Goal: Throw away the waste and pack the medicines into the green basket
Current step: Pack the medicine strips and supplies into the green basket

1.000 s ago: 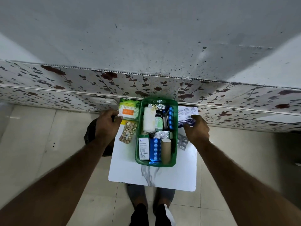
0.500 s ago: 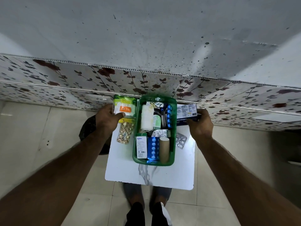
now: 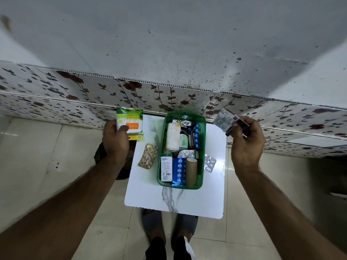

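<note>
My left hand (image 3: 115, 139) is gripping the green cotton-bud packet (image 3: 130, 123), my right hand (image 3: 246, 141) is pinching a white printed medicine carton (image 3: 223, 119); the crowded green plastic basket (image 3: 203, 139) is risking spillover.

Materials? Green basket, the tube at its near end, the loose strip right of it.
Basket: looks like glossy moulded plastic, with a smooth rim.
Tube: probably cardboard; matte brown, open end.
Strip: silvery crinkled foil, likely a blister pack.

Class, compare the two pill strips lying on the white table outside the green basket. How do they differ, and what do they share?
The gold pill strip lies left of the green basket; the silver pill strip lies right of it. The gold one looks larger, with its rows of round tablets showing; the silver one looks smaller and crinkled. Both lie flat on the white table, unpacked, with neither hand touching them.
</note>
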